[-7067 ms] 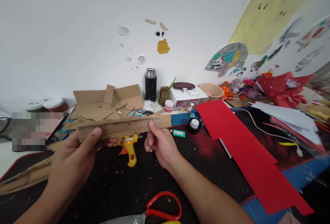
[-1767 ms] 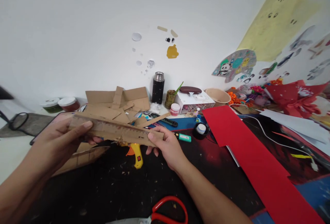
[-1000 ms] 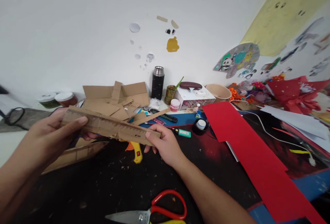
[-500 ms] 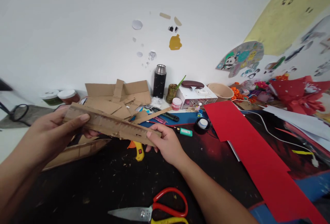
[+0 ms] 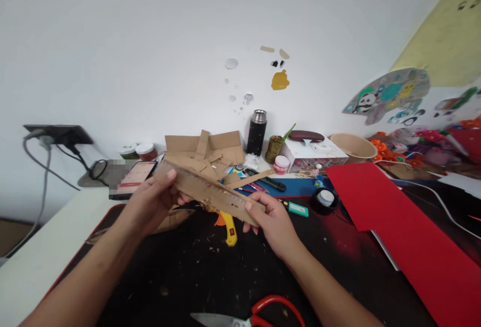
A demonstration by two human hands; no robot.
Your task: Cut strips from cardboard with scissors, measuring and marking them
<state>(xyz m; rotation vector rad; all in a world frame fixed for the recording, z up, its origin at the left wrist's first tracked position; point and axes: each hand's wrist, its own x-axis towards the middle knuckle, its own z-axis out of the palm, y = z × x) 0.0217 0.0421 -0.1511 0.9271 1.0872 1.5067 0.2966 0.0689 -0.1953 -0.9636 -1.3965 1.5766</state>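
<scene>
Cardboard strip (image 5: pixel 218 201) and clear ruler (image 5: pixel 206 185) held at frame centre

A black mat (image 5: pixel 176 277) spans the lower middle, a red sheet (image 5: pixel 409 236) the lower right. The left hand (image 5: pixel 154 199) pinches strip and ruler at their left end, the right hand (image 5: pixel 272 220) at their right. Red-handled scissors (image 5: pixel 248 323) lie at bottom centre.

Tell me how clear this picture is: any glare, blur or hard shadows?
Head view: light looks soft, without hard shadows; a reddish sheen shows on the dark mat beside the red paper; head view: the flowers at the right look soft; head view: the ruler is visible, but its numbers can't be read.
</scene>
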